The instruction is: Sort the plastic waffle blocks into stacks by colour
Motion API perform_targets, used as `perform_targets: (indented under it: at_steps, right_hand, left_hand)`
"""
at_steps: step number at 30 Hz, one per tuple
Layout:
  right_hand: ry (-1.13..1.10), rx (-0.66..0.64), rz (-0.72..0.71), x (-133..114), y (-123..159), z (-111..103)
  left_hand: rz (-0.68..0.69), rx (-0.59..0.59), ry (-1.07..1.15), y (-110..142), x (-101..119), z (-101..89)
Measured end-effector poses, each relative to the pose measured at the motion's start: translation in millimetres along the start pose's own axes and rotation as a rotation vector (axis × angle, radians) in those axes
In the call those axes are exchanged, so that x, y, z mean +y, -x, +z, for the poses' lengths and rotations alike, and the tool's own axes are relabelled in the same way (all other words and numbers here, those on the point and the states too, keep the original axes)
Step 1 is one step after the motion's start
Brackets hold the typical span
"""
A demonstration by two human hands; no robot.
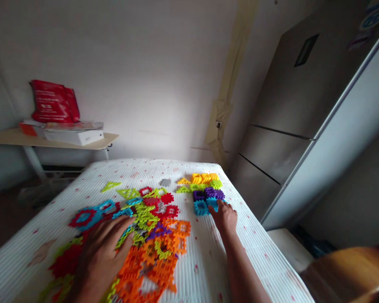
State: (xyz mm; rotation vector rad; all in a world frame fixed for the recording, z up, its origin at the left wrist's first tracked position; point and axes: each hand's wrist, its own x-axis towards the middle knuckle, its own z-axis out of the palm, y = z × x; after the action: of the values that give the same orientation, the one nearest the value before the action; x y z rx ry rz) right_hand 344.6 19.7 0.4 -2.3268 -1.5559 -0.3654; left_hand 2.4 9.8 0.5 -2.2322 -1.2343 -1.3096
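The gray refrigerator stands on the right, beside the counter, which has a white, red-flecked cover. The mixed pile of toothed plastic pieces occupies the near left of the counter: orange at its near right; red, lime green and blue toward its far left. My left hand is positioned over the left part of the pile, fingers spread, thumb set apart. The sorted pieces lie to the right of the pile. Order, far to near: yellow row, lime green row, purple row, blue row. My right hand is at the right end of the blue row; whether its fingers pinch a piece, I cannot tell. One gray piece lies left of the yellow row.
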Motion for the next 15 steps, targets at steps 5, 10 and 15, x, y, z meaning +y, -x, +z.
perform_targets:
  at_steps: [5, 10, 15]
  right_hand:
    - [0.021, 0.013, -0.024, 4, 1, 2]
    - [-0.006, 0.130, -0.065, 10, 0, -2]
    - [-0.083, 0.303, -0.163, 10, -1, -1]
  left_hand:
    - [-0.081, -0.013, -0.007, -3, 4, -7.1]
    - [-0.477, -0.056, -0.001, -17, -26, -33.1]
    - [-0.698, -0.332, 0.034, -45, -79, -49.5]
